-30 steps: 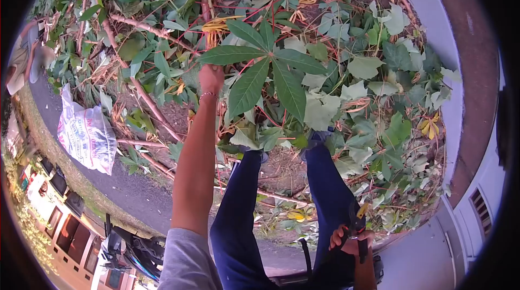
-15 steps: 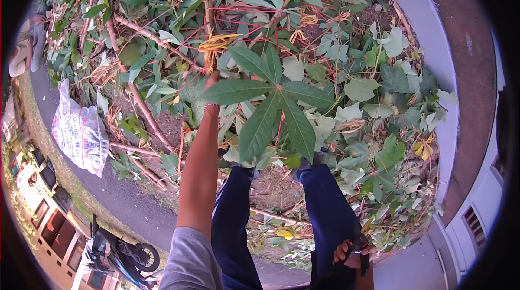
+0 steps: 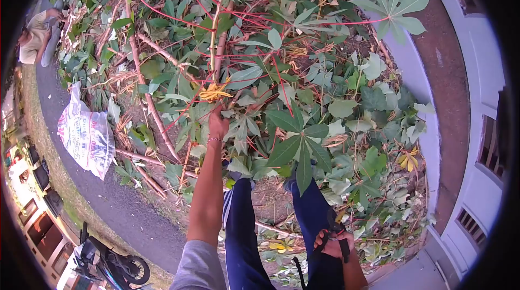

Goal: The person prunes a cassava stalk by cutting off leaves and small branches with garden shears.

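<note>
My left hand (image 3: 218, 123) is stretched out ahead and closed around a cassava stem (image 3: 219, 46) with red leaf stalks and large lobed green leaves (image 3: 300, 141). A thin bracelet sits on that wrist. My right hand (image 3: 333, 242) hangs low by my right thigh, gripping a pair of dark-handled pruning shears (image 3: 337, 233) that point downward. My legs in dark blue trousers (image 3: 241, 230) stand among cut leaves.
Cut cassava branches and leaves (image 3: 336, 73) cover the ground ahead. A white printed sack (image 3: 86, 135) lies by the paved path (image 3: 114, 203). A parked motorbike (image 3: 108, 265) is at lower left. Another person (image 3: 38, 38) crouches at far left. A white wall (image 3: 476, 127) runs along the right.
The view has tilted up, showing more of the stem. My left hand stays on the stem and the big leaf has dropped lower. My right hand keeps the shears by my thigh.
</note>
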`<action>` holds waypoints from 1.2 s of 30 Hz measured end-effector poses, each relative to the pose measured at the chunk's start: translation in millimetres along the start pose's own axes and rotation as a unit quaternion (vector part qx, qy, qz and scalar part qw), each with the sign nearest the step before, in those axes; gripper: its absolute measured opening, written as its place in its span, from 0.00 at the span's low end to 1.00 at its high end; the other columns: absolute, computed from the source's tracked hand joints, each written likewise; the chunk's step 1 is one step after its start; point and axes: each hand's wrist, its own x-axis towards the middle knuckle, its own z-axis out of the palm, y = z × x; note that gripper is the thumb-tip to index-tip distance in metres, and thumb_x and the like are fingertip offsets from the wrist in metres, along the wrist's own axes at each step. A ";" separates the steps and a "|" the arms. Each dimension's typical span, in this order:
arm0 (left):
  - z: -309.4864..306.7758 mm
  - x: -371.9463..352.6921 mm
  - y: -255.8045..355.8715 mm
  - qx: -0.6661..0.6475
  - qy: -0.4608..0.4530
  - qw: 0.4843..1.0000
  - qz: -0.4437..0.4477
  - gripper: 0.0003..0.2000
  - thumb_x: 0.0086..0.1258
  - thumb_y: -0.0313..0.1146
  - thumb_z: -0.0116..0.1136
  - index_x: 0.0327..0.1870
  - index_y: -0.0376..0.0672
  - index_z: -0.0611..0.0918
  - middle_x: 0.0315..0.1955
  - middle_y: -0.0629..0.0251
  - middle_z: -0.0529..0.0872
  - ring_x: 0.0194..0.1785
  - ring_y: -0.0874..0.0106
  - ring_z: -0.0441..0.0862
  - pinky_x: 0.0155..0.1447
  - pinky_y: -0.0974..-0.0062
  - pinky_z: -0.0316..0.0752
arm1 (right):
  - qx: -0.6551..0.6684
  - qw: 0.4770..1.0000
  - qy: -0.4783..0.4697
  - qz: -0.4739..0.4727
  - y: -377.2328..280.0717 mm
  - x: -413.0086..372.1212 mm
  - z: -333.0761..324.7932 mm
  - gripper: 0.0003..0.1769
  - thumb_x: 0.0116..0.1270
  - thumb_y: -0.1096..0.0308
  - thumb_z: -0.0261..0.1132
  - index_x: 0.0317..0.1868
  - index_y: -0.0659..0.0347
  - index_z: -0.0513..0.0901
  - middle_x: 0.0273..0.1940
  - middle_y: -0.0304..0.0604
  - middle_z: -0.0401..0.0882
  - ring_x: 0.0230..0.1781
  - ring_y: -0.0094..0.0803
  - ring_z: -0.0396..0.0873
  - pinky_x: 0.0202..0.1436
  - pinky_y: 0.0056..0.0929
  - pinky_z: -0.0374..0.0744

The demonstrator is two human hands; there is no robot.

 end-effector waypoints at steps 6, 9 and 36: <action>-7.0 -24.7 12.9 0.028 0.025 0.999 0.019 0.26 0.51 0.20 0.54 0.56 0.41 0.79 0.44 0.45 0.84 0.50 0.46 0.80 0.55 0.57 0.74 | -0.058 0.996 0.036 0.062 -2.0 -11.2 9.1 0.18 0.57 0.61 0.61 0.46 0.60 0.77 0.51 0.46 0.72 0.60 0.47 0.69 0.69 0.49 0.64; -34.8 -41.6 60.5 0.021 0.132 0.988 0.076 0.30 0.55 0.14 0.47 0.63 0.41 0.74 0.47 0.43 0.82 0.51 0.43 0.79 0.56 0.57 0.73 | -0.047 0.997 0.048 0.046 -4.2 -20.5 -4.5 0.18 0.57 0.61 0.62 0.46 0.61 0.77 0.52 0.47 0.72 0.61 0.49 0.69 0.70 0.51 0.64; -459.3 -51.7 560.9 0.301 0.209 0.877 0.311 0.14 0.57 0.23 0.52 0.46 0.35 0.77 0.36 0.42 0.84 0.44 0.44 0.81 0.49 0.50 0.74 | -0.279 0.958 0.064 0.008 32.0 -107.9 35.9 0.16 0.61 0.69 0.59 0.50 0.62 0.78 0.49 0.51 0.82 0.54 0.47 0.80 0.61 0.51 0.76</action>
